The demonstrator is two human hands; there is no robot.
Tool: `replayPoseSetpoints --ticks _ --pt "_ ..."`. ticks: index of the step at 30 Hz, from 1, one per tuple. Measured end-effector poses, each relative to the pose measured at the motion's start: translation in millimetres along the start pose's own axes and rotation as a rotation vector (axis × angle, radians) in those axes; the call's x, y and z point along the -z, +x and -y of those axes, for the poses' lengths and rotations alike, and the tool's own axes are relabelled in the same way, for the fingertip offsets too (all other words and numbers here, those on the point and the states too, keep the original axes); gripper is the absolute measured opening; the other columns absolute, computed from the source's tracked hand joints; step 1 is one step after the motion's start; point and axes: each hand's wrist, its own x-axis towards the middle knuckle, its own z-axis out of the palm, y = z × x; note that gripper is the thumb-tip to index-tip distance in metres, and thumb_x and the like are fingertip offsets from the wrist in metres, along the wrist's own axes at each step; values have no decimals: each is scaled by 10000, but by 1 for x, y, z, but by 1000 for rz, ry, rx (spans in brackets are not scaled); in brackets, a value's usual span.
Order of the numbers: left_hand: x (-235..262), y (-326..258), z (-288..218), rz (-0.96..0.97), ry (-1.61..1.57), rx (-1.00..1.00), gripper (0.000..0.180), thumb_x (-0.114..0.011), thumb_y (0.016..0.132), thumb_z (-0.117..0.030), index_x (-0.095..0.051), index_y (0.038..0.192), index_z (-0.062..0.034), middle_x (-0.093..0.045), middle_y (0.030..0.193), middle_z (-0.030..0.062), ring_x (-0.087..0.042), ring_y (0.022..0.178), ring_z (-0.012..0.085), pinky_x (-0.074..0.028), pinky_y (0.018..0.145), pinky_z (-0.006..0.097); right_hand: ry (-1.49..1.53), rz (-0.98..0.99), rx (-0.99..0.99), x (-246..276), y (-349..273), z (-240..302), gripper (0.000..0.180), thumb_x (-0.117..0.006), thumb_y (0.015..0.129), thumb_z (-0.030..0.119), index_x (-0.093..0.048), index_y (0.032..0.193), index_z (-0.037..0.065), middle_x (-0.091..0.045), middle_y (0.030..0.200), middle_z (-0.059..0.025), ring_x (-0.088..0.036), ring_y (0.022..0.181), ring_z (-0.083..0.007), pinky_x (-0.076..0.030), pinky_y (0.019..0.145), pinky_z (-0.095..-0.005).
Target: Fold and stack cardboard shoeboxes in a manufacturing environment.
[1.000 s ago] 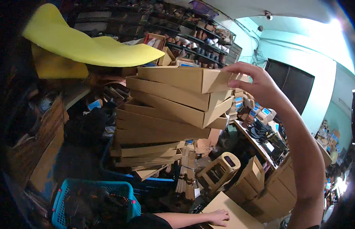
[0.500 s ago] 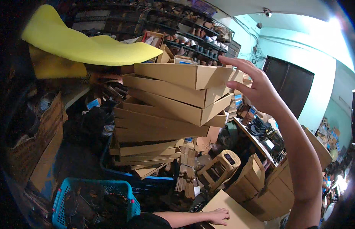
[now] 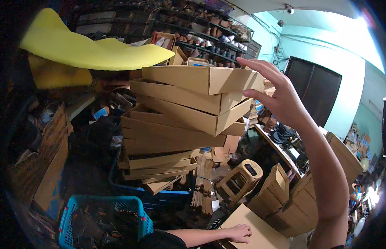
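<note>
A leaning stack of open brown cardboard trays or box lids [image 3: 176, 79] rises in front of me. My right hand [image 3: 274, 89] is raised beside the right end of the topmost one, its thumb apart from its stretched fingers. Whether it touches the cardboard I cannot tell. Low in the view, my left hand [image 3: 239, 233] lies with fingers spread on a flat tan cardboard box [image 3: 259, 230]. Neither hand grips anything that I can see.
A yellow sheet [image 3: 93, 50] juts in at upper left. Below the stack are a dark blue bin [image 3: 159, 199] and a turquoise basket [image 3: 105, 200]. Bundled flat cardboard [image 3: 201, 182], a beige stool [image 3: 245, 174] and more boxes [image 3: 276, 186] stand to the right. Shoe shelves [image 3: 209, 41] line the back.
The view has shifted slightly, so the stack sits a little further left. My right hand stays beside the top tray, and my left hand remains on the flat box.
</note>
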Motion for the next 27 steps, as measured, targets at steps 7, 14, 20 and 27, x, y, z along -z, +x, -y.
replayPoseSetpoints --ticks 7,14,20,27 --pt "2 -4 -2 1 -23 6 551 -731 967 -472 -649 1316 -53 -580 1354 185 -528 1320 405 -426 1139 513 -5 -26 6 -3 -8 -2 679 -813 930 211 -580 1568 191 -639 1485 -139 -553 1426 -355 -422 1224 -484" --pt "-2 -2 1 -18 -13 -14 531 -735 960 -489 -673 1286 -75 -587 1357 199 -525 1319 412 -447 1124 534 17 -35 -9 -2 -14 -2 716 -833 905 215 -576 1573 199 -628 1502 -137 -544 1437 -350 -421 1227 -488" --pt "-1 -2 0 -14 -8 -12 536 -725 963 -493 -669 1294 -74 -588 1354 200 -525 1318 414 -445 1125 532 21 -57 8 -2 -17 -1 743 -854 877 196 -582 1569 195 -642 1480 -139 -564 1417 -348 -434 1215 -479" --pt "-4 -3 0 -26 -20 -6 530 -723 963 -484 -666 1291 -72 -579 1356 197 -518 1315 412 -437 1130 529 28 -78 37 -3 -18 3 773 -882 823 88 -609 1544 150 -649 1511 -96 -561 1434 -298 -427 1220 -465"
